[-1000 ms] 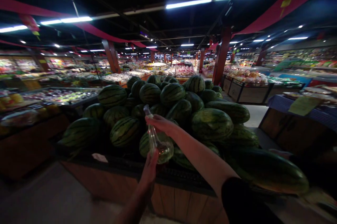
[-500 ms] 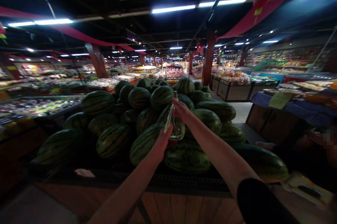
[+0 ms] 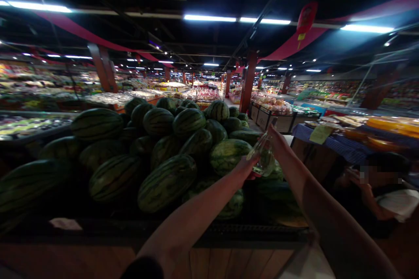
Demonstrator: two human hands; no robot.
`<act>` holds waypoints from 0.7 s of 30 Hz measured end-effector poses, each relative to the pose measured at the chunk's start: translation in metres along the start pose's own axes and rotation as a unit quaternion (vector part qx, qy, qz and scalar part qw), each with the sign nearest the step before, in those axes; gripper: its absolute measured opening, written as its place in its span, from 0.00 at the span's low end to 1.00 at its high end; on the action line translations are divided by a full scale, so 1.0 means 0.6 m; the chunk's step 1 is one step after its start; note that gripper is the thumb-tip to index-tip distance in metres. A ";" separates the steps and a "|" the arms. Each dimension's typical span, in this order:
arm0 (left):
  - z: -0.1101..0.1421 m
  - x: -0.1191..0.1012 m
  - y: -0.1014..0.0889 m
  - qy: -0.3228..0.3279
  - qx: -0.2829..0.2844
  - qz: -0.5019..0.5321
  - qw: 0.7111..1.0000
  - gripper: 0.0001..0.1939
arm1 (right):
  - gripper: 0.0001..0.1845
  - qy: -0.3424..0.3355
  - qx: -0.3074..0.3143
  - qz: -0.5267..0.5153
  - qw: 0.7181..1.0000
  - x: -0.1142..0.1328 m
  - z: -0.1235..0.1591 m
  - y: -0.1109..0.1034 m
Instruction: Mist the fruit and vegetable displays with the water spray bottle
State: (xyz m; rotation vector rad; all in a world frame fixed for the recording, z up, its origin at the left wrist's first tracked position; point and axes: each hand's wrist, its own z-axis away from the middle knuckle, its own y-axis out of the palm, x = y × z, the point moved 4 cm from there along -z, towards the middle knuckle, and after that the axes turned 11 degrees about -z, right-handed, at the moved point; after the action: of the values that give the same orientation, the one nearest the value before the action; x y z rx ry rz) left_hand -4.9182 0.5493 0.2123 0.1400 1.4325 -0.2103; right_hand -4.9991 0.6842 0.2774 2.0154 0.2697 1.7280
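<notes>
A clear glass bottle [image 3: 262, 154] with a long neck and a little liquid in its round base is held out in front of me, tilted to the right. My left hand [image 3: 246, 169] is closed under its base. My right hand [image 3: 277, 142] grips the neck from the right side. Behind and below the bottle lies a big heap of striped green watermelons [image 3: 166, 180] on a wooden stand [image 3: 216, 261].
A person [image 3: 381, 191] sits low at the right beside a blue-covered table [image 3: 330, 143] of goods. More produce stands [image 3: 278, 115] and red pillars [image 3: 247, 80] fill the shop behind. A white paper slip [image 3: 65, 224] lies on the stand's front edge.
Both hands and the bottle have shifted to the right across the melon heap, the bottle now leaning right. My view has turned, bringing the seated person into sight.
</notes>
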 end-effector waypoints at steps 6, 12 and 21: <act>-0.013 0.007 0.002 0.007 -0.012 0.015 1.000 0.23 | 0.13 0.018 0.028 0.004 0.999 -0.009 -0.031 0.005; 0.004 0.012 -0.106 0.041 -0.111 0.040 0.992 0.25 | 0.17 0.016 0.130 -0.030 0.991 -0.066 -0.032 0.141; 0.118 0.019 -0.300 0.108 -0.242 0.035 0.964 0.37 | 0.20 0.016 0.253 -0.070 0.965 -0.135 0.060 0.385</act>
State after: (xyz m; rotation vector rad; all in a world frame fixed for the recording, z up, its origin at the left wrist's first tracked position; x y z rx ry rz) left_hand -4.8893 0.3577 0.2160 -0.1940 1.6517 0.2232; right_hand -5.0140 0.4394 0.3108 2.2417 0.9244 1.7249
